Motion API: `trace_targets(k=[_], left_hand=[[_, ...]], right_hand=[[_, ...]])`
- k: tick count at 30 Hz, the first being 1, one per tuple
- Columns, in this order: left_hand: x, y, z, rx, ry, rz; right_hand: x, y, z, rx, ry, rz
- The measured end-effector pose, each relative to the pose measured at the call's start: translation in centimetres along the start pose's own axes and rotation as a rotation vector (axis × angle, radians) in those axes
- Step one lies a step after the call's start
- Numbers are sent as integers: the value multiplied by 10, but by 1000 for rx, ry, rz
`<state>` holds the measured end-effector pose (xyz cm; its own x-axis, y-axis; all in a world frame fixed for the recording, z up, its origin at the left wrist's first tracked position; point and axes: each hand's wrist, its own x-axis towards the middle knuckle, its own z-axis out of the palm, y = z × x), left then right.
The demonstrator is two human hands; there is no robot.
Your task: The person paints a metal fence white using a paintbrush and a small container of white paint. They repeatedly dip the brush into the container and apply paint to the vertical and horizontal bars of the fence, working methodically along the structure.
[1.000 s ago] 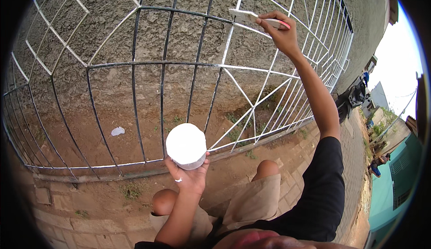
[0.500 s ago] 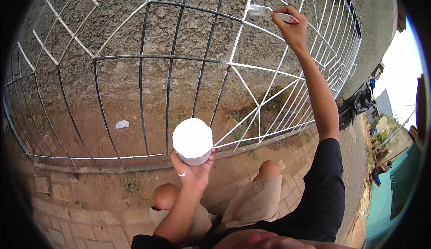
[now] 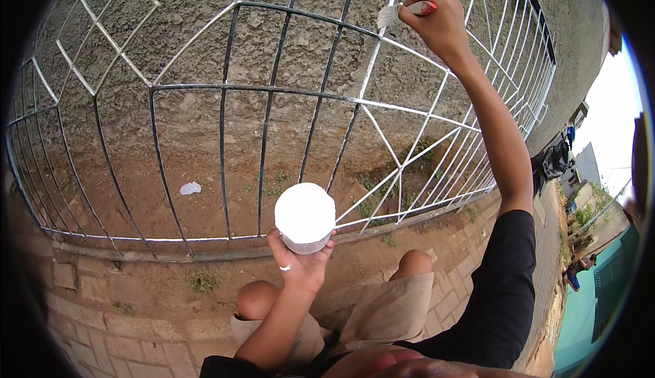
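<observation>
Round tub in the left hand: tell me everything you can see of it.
The round tub has a short, translucent greyish wall, plastic by its look. Its circular top is a glaring, even white, too bright to tell paint from a lid. It sits roughly upright, top facing the camera, in the left hand, whose thumb and fingers grip its lower sides from below. It is in front of the fence; nothing else visibly touches it.
</observation>
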<state>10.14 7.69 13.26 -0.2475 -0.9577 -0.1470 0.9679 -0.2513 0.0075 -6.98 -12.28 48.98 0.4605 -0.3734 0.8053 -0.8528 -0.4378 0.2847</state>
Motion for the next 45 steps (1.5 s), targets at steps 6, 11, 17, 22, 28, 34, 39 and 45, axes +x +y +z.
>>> trace_targets(k=[6,11,17,22,28,34,39,45], left_hand=[[-1,-1,3,-20,3,-17],[1,7,2,-24,-43,-8],[5,9,0,-48,46,-16],[1,2,8,-37,23,-9],[5,5,-3,-18,-14,19],[4,3,-1,-11,58,21],[4,0,-10,37,76,34],[3,-8,-1,48,64,33]], right_hand=[[22,2,0,32,-144,27],[36,25,-25,-135,183,-245],[-28,10,-14,-105,-445,-453],[-2,36,-29,104,-340,-189],[16,77,-33,-111,123,-355],[-11,89,-17,-253,79,-558],[-54,84,-4,-7,311,-208],[-128,7,29,153,163,-247]])
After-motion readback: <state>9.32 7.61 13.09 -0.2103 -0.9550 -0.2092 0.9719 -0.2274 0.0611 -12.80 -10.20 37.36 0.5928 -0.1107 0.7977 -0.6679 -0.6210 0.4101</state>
